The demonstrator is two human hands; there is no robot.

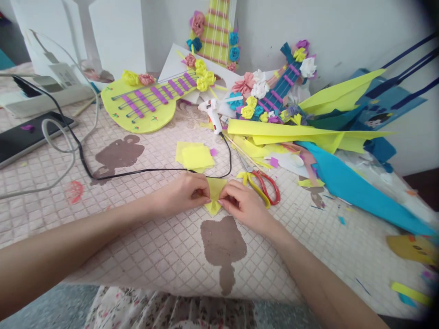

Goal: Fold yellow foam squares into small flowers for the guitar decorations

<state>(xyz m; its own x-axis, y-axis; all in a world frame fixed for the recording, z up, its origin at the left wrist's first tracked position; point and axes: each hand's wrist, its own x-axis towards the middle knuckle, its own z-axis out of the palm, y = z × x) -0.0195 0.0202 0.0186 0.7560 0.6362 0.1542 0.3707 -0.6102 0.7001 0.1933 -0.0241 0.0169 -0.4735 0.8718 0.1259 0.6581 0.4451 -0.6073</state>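
A small folded piece of yellow paper (215, 191) lies on the table near its front edge. My left hand (185, 193) pinches its left side with closed fingers. From the other side my right hand (242, 203) pinches it too, fingers curled. A stack of yellow paper squares (195, 155) lies just behind the hands. Red and yellow scissors (264, 183) rest to the right of my right hand.
A white glue gun (213, 114) lies further back, its black cord (137, 172) running across the tablecloth. Paper guitars with flowers (151, 98) stand behind. Yellow and blue paper sheets (336, 151) pile at the right. A dark tablet (24, 137) sits at the left.
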